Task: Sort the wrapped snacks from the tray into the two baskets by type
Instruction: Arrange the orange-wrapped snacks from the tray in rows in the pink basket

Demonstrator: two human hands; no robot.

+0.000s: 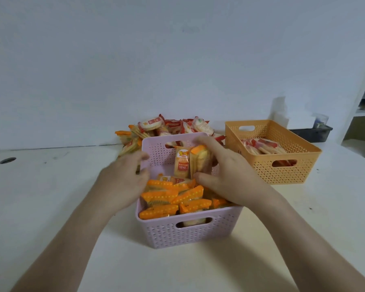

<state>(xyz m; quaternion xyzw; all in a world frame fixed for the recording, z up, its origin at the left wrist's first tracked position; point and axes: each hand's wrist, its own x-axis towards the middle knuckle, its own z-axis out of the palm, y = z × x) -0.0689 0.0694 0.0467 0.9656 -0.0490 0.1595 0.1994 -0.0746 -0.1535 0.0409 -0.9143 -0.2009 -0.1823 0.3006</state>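
A white table [51, 186] runs back to a bare, pale wall [135, 60], and the pink basket [167, 234] stands in the middle of it.

Over the far half of that basket, the right hand [230, 175] is curled round a small bunch of orange-wrapped packets [198, 163]. The thumb is under them and the fingers are over the top, and they stand on end, just above the packets already laid flat [169, 194] in the near half. The left hand [122, 180] is at the basket's left rim with its fingers bent. It is blurred, so I cannot tell whether it grips anything.

These packets look light, and their crinkly film is likely to be slick. The crackers inside probably snap easily. A bunch is best taken across its flat faces with moderate pressure, not by the crimped ends, where one packet could slip out.

Behind the pink basket lies the unsorted pile [173, 127], red and orange wrappers mixed. Whatever tray is under it is hidden. To the right of the pink basket and a little farther back stands the orange basket [282, 173], which holds red-wrapped snacks [259, 146]. Beyond that basket, against the wall, is a dark bin [312, 133].
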